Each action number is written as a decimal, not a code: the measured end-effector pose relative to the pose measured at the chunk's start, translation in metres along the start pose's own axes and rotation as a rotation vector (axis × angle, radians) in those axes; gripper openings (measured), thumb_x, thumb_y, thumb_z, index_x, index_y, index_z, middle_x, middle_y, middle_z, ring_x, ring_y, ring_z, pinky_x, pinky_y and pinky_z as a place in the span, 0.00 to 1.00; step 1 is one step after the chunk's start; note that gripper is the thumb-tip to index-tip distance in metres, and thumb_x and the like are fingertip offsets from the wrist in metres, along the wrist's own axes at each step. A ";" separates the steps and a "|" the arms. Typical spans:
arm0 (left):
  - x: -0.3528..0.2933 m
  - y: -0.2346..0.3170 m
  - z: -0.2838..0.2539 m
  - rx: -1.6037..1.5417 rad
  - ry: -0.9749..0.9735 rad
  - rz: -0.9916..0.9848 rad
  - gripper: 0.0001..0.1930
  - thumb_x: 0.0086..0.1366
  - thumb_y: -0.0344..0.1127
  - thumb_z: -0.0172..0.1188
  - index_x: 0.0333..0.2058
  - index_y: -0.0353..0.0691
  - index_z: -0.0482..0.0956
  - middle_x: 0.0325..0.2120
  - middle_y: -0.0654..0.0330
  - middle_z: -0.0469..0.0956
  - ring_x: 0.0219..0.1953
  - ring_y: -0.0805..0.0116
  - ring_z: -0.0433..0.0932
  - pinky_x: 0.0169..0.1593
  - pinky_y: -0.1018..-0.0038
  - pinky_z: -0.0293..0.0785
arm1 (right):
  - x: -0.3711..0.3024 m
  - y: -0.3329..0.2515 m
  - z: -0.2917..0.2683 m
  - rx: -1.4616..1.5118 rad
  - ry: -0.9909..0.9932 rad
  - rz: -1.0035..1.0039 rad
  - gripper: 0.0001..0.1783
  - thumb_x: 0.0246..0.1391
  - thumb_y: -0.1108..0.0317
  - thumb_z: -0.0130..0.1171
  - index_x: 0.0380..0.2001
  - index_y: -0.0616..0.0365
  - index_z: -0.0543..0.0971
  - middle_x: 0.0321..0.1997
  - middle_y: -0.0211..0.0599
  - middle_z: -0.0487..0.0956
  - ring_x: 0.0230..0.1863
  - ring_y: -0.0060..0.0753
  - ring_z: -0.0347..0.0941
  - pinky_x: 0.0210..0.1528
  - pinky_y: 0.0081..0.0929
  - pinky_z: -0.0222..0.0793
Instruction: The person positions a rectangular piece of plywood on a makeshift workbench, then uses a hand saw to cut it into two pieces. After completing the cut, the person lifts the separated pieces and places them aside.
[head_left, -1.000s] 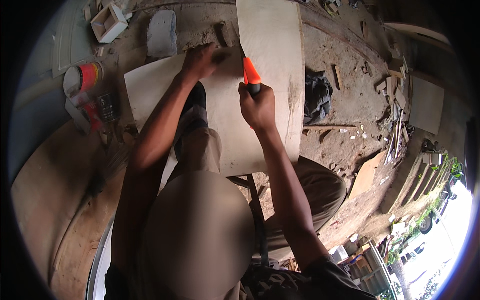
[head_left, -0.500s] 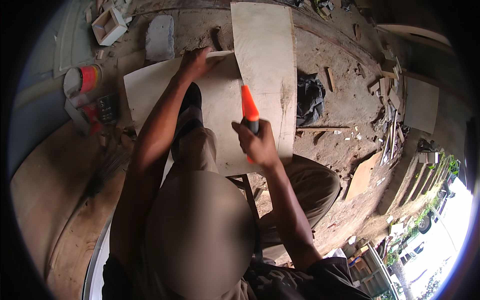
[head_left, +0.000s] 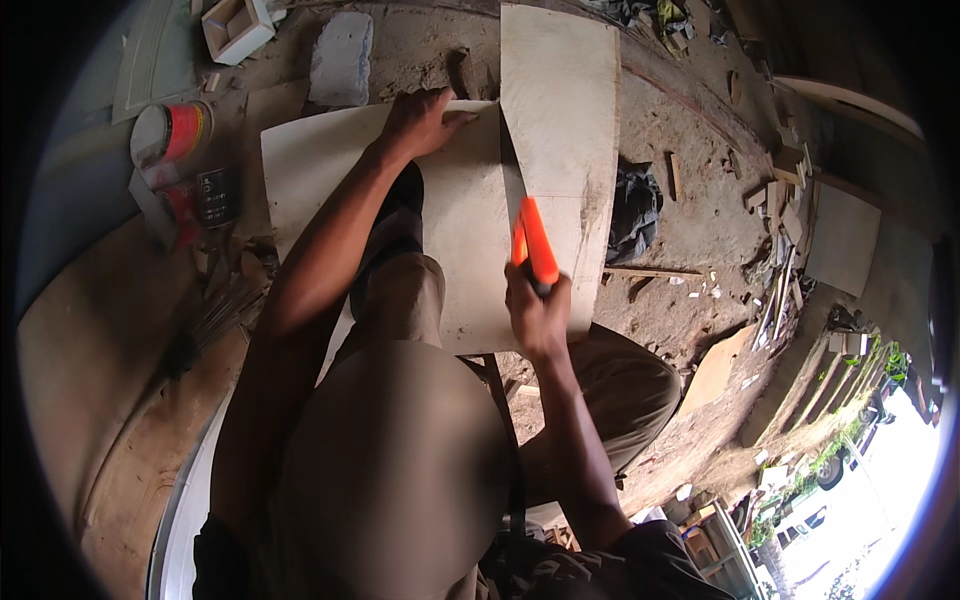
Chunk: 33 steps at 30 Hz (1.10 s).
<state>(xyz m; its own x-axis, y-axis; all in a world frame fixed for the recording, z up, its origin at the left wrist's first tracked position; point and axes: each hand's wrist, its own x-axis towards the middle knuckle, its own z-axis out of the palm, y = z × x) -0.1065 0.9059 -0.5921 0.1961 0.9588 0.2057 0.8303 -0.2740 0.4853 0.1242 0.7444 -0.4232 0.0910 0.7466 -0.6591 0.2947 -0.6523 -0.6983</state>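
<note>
A pale plywood sheet (head_left: pixel 462 230) lies in front of me, with a cut running inward from its far edge. My right hand (head_left: pixel 540 315) is closed around the orange and black handle of a handsaw (head_left: pixel 540 243). The saw's dark blade sits in the cut and points away from me. At the sheet's far edge, left of the cut, my left hand (head_left: pixel 415 125) grips the wood; its fingers curl over the edge and are partly hidden, with the thumb on top. My foot in a dark shoe (head_left: pixel 404 205) rests on the sheet beside my left forearm.
A crumpled black plastic bag (head_left: pixel 635 208) lies right of the sheet. Cans, including a red and yellow one (head_left: pixel 182 131), stand at the left. A small wooden box (head_left: pixel 238 30) and a grey slab (head_left: pixel 340 60) are beyond. Wood scraps (head_left: pixel 785 205) litter the dirt floor at right.
My right hand has drawn the saw back toward me, and more of its blade shows. The left hand keeps its place on the sheet's edge. The whole view has shifted slightly.
</note>
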 end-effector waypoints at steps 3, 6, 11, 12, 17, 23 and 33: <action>0.001 0.008 -0.005 -0.024 -0.118 -0.045 0.21 0.60 0.51 0.64 0.36 0.37 0.77 0.28 0.48 0.82 0.33 0.49 0.82 0.37 0.58 0.76 | 0.096 -0.025 0.028 -0.048 -0.002 -0.113 0.17 0.52 0.66 0.57 0.15 0.64 0.69 0.12 0.30 0.68 0.17 0.20 0.60 0.21 0.30 0.59; 0.004 0.012 -0.008 -0.105 -0.140 -0.116 0.17 0.60 0.47 0.65 0.36 0.37 0.76 0.29 0.46 0.81 0.35 0.45 0.81 0.40 0.55 0.75 | 0.109 -0.043 0.038 -0.083 0.004 -0.162 0.17 0.50 0.65 0.56 0.15 0.66 0.68 0.12 0.35 0.67 0.17 0.24 0.61 0.22 0.32 0.61; 0.004 0.008 -0.004 -0.124 -0.138 -0.072 0.19 0.60 0.49 0.64 0.35 0.37 0.77 0.30 0.46 0.81 0.36 0.44 0.81 0.40 0.55 0.75 | 0.069 -0.021 0.020 -0.084 0.002 -0.188 0.15 0.50 0.68 0.57 0.16 0.66 0.68 0.12 0.34 0.66 0.19 0.19 0.60 0.22 0.32 0.60; 0.001 0.005 -0.004 -0.062 -0.091 -0.053 0.21 0.62 0.52 0.62 0.35 0.36 0.77 0.30 0.46 0.81 0.35 0.45 0.81 0.39 0.55 0.75 | 0.044 -0.014 0.014 -0.067 -0.028 -0.151 0.15 0.52 0.68 0.57 0.16 0.65 0.68 0.12 0.32 0.66 0.19 0.18 0.60 0.21 0.31 0.59; -0.003 0.002 0.003 0.000 -0.008 -0.036 0.27 0.63 0.60 0.59 0.36 0.37 0.78 0.26 0.50 0.82 0.30 0.50 0.82 0.36 0.58 0.77 | -0.089 0.032 -0.024 0.090 0.042 -0.116 0.17 0.57 0.73 0.58 0.15 0.61 0.66 0.13 0.23 0.62 0.21 0.12 0.55 0.20 0.24 0.52; 0.000 0.007 0.003 -0.071 -0.030 -0.048 0.27 0.63 0.61 0.59 0.35 0.37 0.77 0.25 0.50 0.81 0.29 0.51 0.82 0.34 0.60 0.76 | -0.131 0.020 -0.048 0.079 -0.010 -0.014 0.17 0.57 0.75 0.57 0.15 0.59 0.66 0.14 0.19 0.62 0.19 0.11 0.56 0.20 0.22 0.50; 0.007 0.018 -0.003 0.000 -0.219 -0.194 0.21 0.60 0.52 0.63 0.40 0.39 0.78 0.31 0.48 0.83 0.36 0.48 0.82 0.42 0.54 0.75 | 0.132 -0.052 0.042 -0.119 0.027 -0.098 0.20 0.50 0.61 0.56 0.16 0.69 0.70 0.13 0.40 0.70 0.18 0.26 0.64 0.24 0.36 0.64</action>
<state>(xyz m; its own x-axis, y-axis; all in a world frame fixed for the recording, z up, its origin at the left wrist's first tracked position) -0.0912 0.9076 -0.5794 0.1416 0.9867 -0.0797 0.8631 -0.0836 0.4980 0.0810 0.8714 -0.4848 0.0813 0.8103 -0.5804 0.4142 -0.5571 -0.7198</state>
